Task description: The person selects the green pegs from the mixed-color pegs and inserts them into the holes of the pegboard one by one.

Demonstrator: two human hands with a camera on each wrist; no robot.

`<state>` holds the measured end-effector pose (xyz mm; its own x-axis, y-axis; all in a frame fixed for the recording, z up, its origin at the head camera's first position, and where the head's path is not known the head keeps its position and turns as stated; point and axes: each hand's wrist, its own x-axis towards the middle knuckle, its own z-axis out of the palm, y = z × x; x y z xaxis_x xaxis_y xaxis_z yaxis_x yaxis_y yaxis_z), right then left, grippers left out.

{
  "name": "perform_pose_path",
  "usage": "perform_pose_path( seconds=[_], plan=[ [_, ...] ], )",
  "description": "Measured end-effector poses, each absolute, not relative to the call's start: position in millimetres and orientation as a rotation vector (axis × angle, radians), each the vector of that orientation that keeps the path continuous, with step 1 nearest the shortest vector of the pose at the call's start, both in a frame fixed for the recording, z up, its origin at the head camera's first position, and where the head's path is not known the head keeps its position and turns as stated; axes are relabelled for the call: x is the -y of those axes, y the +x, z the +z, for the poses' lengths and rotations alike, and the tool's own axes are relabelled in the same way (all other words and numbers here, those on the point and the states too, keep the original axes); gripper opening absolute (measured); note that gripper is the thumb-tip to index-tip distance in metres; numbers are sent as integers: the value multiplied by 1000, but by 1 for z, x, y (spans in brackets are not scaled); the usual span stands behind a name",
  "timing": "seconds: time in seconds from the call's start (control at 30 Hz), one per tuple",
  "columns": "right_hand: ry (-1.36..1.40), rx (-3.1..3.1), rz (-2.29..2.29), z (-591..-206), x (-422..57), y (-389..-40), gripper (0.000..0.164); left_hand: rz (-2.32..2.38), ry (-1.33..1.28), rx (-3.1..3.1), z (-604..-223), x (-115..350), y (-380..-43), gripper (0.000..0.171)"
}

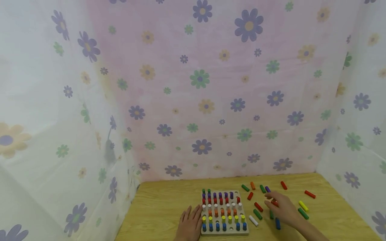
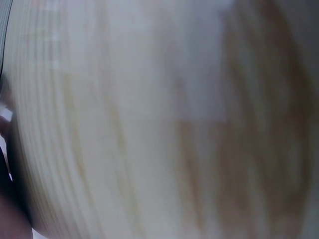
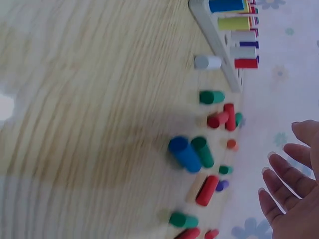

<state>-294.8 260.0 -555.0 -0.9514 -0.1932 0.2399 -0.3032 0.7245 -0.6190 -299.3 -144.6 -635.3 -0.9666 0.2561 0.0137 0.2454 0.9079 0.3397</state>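
Observation:
A pale pegboard (image 1: pixel 224 234) lies on the table with rows of upright pegs in green, purple, red, white, orange, yellow and blue. Some of its holes are bare. My left hand (image 1: pixel 189 225) rests on the table at the board's left edge, fingers extended; whether it touches the board is hard to tell. Above the loose pegs on the right hovers my right hand (image 1: pixel 284 210), its fingers (image 3: pixel 284 184) spread and loosely bent, holding nothing. Below it lie a red peg (image 3: pixel 207 190), a blue peg (image 3: pixel 184 153) and a green peg (image 3: pixel 202 151).
More loose pegs are scattered right of the board, among them a white peg (image 1: pixel 253 220), a yellow peg (image 1: pixel 303 206) and an orange peg (image 1: pixel 252 185). Flower-patterned cloth (image 1: pixel 223 90) encloses the wooden table (image 1: pixel 163 201) at the back and sides. The left wrist view is mostly blurred wood grain.

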Motion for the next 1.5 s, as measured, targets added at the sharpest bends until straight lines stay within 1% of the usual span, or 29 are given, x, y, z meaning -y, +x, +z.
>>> perform_pose_path(
  seconds=[0.27,0.5,0.67,0.83,1.0,1.23,1.5],
  plan=[
    [291,2789,922,-560,-301,-280,32,549,408,-3042,-638,146,-298,56],
    [204,2841,882,-569,-337,-273,45,552,408,-3054,-642,147,-299,58],
    [131,2928,878,-572,-349,-272,51,561,436,-3061,-638,150,-298,59],
    [-7,3032,863,-578,-360,-273,57,548,421,-3047,-637,149,-299,58],
    [-96,3056,894,-584,-367,-269,55,521,407,-3030,-636,147,-300,57],
    [-256,3084,1040,-589,-370,-267,58,538,405,-3012,-631,146,-299,57],
    [-241,3074,972,-593,-371,-271,42,552,417,-3016,-632,146,-299,56]
  ],
)
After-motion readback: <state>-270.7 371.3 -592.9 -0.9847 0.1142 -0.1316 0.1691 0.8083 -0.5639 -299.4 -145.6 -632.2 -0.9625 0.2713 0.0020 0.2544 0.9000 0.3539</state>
